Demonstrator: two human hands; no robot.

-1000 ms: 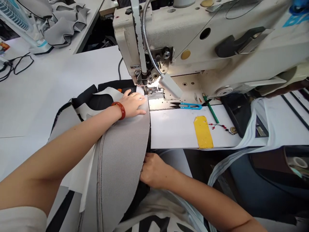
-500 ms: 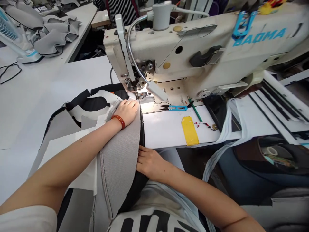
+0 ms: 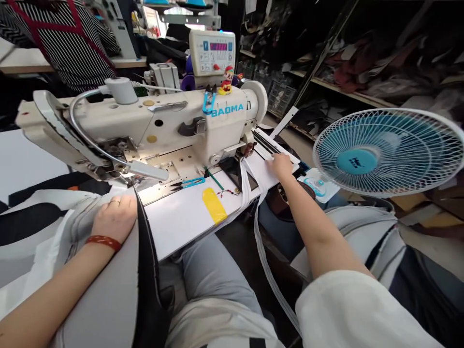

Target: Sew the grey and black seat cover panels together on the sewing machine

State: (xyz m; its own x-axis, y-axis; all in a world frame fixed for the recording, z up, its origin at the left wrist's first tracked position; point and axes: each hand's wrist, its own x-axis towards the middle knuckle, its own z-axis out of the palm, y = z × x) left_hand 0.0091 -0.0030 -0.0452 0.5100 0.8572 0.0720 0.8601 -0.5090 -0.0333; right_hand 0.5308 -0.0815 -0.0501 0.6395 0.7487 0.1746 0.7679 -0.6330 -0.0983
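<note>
My left hand (image 3: 116, 217), with a red bracelet and a ring, presses on a grey fabric piece (image 3: 105, 295) with black backing, its fingers bent over the top beside the needle area of the sewing machine (image 3: 170, 130). The piece drapes over the table's front edge toward my lap. Far to the right, my right hand (image 3: 282, 165) reaches out to long white and black strips (image 3: 266, 145) at the table's end. Its fingers stretch forward onto them, and its fingertips are partly hidden.
Blue thread snips (image 3: 194, 182), a green pen (image 3: 215, 180) and a yellow patch (image 3: 213, 205) lie before the machine. Pale tape (image 3: 264, 256) hangs over the table edge. A fan (image 3: 389, 152) stands at right. A person in striped clothing (image 3: 68, 43) is behind the machine.
My right hand has left the fabric's edge and moved far right to the strips. My left hand stays on the fabric. The view has swung right, bringing in the fan and control panel.
</note>
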